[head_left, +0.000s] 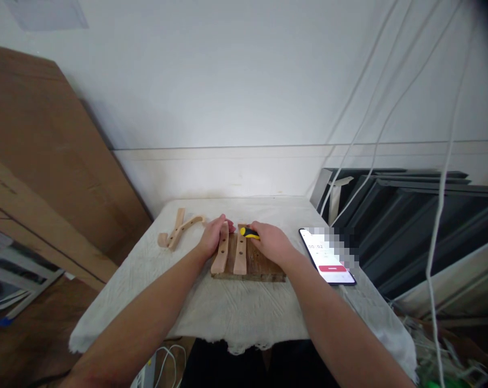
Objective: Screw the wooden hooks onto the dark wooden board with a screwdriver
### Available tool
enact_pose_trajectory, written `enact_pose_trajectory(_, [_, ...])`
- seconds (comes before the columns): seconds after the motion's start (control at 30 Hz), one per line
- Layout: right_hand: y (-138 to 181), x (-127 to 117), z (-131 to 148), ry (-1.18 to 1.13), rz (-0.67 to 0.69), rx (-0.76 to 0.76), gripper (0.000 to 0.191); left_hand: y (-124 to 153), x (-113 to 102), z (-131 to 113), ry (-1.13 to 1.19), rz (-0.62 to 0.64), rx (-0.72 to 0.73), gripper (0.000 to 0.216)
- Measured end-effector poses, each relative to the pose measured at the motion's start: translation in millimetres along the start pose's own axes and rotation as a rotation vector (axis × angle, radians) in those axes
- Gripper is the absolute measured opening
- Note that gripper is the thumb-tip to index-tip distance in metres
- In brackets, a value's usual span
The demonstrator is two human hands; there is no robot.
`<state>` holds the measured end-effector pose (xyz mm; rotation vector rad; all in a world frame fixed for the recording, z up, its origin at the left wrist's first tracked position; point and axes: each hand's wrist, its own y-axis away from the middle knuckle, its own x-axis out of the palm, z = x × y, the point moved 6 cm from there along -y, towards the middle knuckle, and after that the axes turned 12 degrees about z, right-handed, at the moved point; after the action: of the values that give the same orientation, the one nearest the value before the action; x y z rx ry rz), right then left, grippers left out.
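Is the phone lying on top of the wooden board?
No, the phone lies on the white cloth, right of the wooden board.

Phone [327, 257], cardboard [46, 156], dangling cables [441, 178]

We are counting two bare hands, the left hand [214, 237] and the right hand [273, 243], at centre frame. Two straight wooden slats [240, 253] are lying on one dark board [264, 267]; two curved wooden pieces [178, 229] are resting to the left. One yellow-handled tool [249, 233] and one phone [327, 262] are completing the tally.
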<state>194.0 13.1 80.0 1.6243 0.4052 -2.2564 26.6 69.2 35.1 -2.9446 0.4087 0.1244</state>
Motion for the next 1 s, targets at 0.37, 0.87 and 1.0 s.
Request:
enact_pose_trajectory(0.37, [-2.1,3.0,-1.4,-0.025,0.008,-0.066,0.032,2.2,1.9,-11.4,-0.180,-0.021,0.020,0.038])
enact_pose_trajectory(0.87, [-13.2,8.6,-43.6,0.003,-0.014,0.282,0.022,-8.8,-17.5,-5.9,-0.110,-0.024,0.008,0.046])
enact_pose_trajectory(1.0, [-12.8,8.0,-40.7,0.002,-0.027,0.265,0.022,-6.8,-17.0,-6.4,-0.122,-0.042,0.004,0.044])
